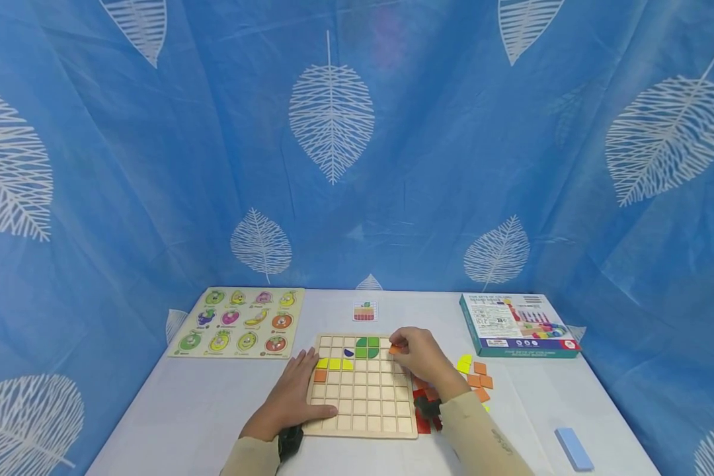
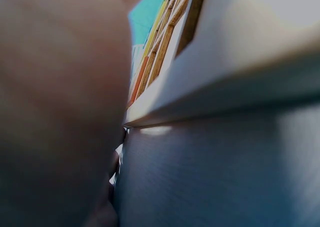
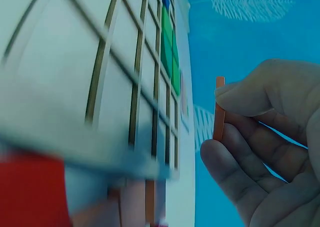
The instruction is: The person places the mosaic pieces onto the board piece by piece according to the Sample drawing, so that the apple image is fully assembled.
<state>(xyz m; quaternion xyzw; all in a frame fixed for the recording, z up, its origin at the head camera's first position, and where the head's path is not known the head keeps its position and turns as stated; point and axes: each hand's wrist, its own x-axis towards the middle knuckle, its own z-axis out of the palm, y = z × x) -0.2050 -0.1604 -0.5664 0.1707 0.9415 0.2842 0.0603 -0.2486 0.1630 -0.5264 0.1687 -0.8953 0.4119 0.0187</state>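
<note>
A wooden grid board [image 1: 357, 403] lies on the white table, with green, yellow, dark blue and orange pieces in some of its cells. Along its left edge rests my left hand [image 1: 291, 390], fingers straight and thumb over the lower left cells; the left wrist view shows the hand close beside the board's side. My right hand [image 1: 421, 357] is at the upper right corner of the board, pinching an orange tile [image 3: 219, 108] between thumb and fingers. In the right wrist view the tile stands edge-on, apart from the green pieces [image 3: 170, 52] in the grid.
A small pattern card [image 1: 365, 311] lies behind the board. Fruit puzzle [image 1: 246, 320] at back left, colourful box [image 1: 520, 325] at back right. Loose orange tiles [image 1: 480, 381], yellow pieces [image 1: 464, 363] and red tiles [image 1: 422, 422] lie right of the board. A light blue block [image 1: 574, 449] lies front right.
</note>
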